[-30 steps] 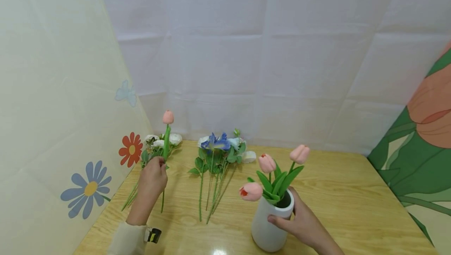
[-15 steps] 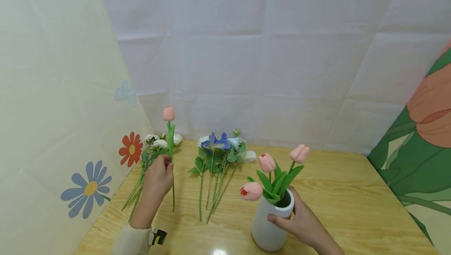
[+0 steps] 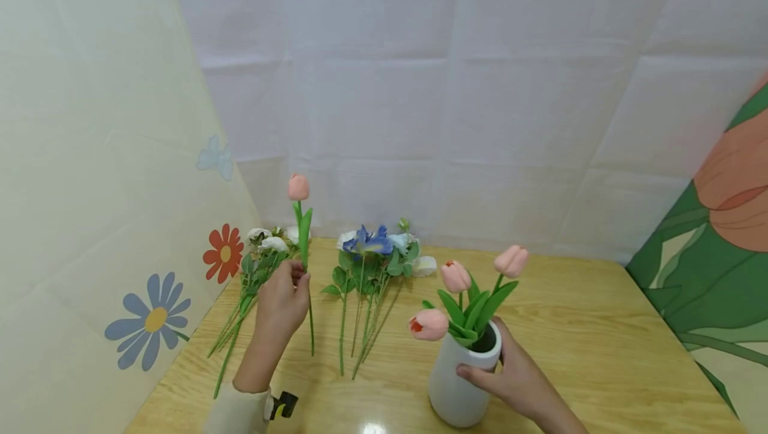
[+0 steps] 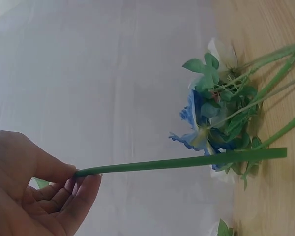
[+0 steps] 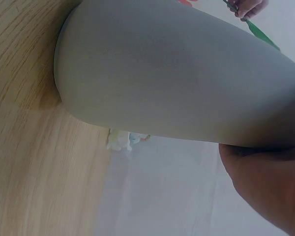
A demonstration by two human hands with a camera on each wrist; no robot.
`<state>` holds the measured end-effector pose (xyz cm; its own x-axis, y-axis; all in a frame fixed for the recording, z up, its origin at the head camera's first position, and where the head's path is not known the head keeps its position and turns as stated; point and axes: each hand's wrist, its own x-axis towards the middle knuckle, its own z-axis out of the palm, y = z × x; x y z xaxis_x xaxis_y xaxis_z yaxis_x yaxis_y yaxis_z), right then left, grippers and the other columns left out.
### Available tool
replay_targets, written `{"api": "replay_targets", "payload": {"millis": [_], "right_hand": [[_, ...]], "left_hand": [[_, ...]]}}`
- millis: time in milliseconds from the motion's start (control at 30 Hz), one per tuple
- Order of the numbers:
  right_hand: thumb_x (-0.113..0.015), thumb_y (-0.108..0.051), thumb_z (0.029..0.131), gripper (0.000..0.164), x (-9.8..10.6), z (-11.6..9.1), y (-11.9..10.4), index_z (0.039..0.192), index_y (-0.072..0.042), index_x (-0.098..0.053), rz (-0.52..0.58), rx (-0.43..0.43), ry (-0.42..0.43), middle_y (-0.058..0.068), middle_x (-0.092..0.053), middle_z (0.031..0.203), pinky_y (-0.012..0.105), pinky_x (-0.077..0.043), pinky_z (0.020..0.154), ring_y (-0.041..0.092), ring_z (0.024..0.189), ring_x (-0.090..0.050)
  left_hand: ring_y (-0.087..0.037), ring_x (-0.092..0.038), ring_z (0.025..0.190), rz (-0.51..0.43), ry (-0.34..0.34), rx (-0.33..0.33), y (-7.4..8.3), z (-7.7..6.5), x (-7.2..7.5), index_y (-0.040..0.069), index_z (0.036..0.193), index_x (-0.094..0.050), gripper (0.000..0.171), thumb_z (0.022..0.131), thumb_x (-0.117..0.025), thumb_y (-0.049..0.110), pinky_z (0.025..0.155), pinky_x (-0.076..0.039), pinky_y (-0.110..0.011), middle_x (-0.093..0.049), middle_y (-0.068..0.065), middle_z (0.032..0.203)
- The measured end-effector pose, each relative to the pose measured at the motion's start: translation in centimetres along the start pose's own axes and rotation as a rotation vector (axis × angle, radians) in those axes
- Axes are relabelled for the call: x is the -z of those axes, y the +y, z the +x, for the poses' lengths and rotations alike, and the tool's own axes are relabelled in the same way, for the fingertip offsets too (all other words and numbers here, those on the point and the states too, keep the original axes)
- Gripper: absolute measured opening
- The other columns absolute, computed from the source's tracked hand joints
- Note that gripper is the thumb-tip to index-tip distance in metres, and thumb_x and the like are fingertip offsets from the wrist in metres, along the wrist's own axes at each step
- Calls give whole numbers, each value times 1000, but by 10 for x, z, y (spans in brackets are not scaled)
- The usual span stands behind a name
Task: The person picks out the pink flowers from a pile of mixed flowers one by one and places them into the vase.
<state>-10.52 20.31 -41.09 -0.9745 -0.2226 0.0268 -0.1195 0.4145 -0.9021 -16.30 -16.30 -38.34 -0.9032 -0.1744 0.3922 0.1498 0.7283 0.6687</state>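
Between thumb and fingertips, my left hand (image 3: 285,304) pinches the green stem of a pink tulip (image 3: 298,187), held upright in front of the flowers at the left. In the left wrist view the bare lower stem (image 4: 182,162) runs out from the fingers to its cut end. My right hand (image 3: 513,377) grips a white vase (image 3: 459,387) near its rim, thumb on the near side and fingers hidden behind. Several pink tulips (image 3: 455,277) with green leaves stand in the vase, one drooping over its left side. The right wrist view is mostly filled by the vase wall (image 5: 177,73).
White flowers (image 3: 273,245) with long stems lie at the table's left edge. A second bunch, with a blue flower (image 3: 367,242) and pale blooms, lies at the back middle of the wooden table (image 3: 600,341). Cloth backdrops (image 3: 372,87) rise behind and at both sides.
My left hand has moved right with the pink tulip and raised it a little, away from the white flowers. The right hand and vase have stayed in place.
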Motion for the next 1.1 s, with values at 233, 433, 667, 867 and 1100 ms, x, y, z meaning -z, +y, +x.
{"api": "replay_targets", "payload": {"millis": [233,433,667,867,1100], "right_hand": [[-84,-19,84,79,0,1,2,145,-5,-36,3,24,-2,18,-55,136,44,-50,91,32,122,-54],[-83,-17,85,79,1,0,2,146,-4,-34,13,28,-8,18,-55,137,43,-50,91,32,122,-54],[-83,-18,85,79,1,0,1,146,-4,-35,11,31,-6,17,-55,136,44,-49,92,31,122,-53],[-83,-18,84,78,1,1,1,145,-6,-36,16,19,-9,17,-55,136,42,-49,91,31,122,-53],[-83,-16,85,78,1,1,3,145,-4,-35,12,39,-11,17,-55,135,41,-50,90,30,121,-53]], "left_hand": [[-28,-67,96,-26,-14,13,9,-1,-2,-1,119,-61,21,102,-60,12,78,-55,-45,-68,-12,104],[-26,-67,94,-65,-20,-11,20,-2,-1,0,119,-61,22,101,-62,12,76,-56,-42,-68,-11,103],[-22,-66,91,-133,-16,-21,30,-4,-3,2,117,-61,21,98,-65,12,73,-56,-37,-68,-8,100],[-21,-66,90,-196,-16,-39,36,-5,-6,2,115,-62,19,97,-66,9,73,-58,-34,-68,-9,99],[-22,-66,93,-312,-35,-28,43,-8,-10,2,112,-62,18,96,-68,8,75,-58,-32,-66,-9,100]]}}
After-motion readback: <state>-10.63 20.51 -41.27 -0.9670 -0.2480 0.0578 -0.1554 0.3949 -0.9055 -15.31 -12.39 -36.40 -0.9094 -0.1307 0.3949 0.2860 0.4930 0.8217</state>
